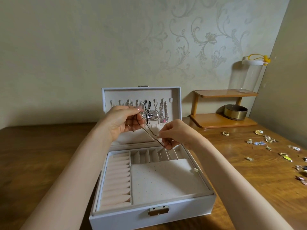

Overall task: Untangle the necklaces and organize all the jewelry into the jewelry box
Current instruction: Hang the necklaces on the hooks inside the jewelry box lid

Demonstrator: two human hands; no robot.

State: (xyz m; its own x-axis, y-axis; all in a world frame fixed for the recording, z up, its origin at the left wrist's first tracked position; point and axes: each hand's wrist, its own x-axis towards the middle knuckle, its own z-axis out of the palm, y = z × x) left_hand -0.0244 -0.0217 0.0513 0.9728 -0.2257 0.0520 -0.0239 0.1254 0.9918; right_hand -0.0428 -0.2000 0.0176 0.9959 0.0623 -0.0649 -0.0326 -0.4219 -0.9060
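The left hand (123, 121) is raised in front of the open lid (141, 92) of the jewelry box (126, 218), its fingers curled and pinching one end of a thin necklace (152, 137). The right hand (172, 135) sits lower and to the right, thumb and fingertips pinched on the other end. The strands run taut between the two hands, above the row of small compartments (149, 156) at the back of the box. It looks like two fine strands side by side, though they are too thin to be sure.

Other necklaces (163, 112) hang from hooks inside the lid. The tray also has ring rolls (116, 180) on the left and a dotted panel (166, 180) on the right, with a metal latch (158, 210) on the front wall.

The box rests on a dark wooden table (41, 155). Loose jewelry (269, 143) lies scattered on the table to the right, well apart from the box. Behind it a small wooden shelf (224, 121) holds a round brass-coloured tin (235, 112), with a clear bottle (249, 77) on its top level. The wall (199, 39) has pale wallpaper with a scroll pattern
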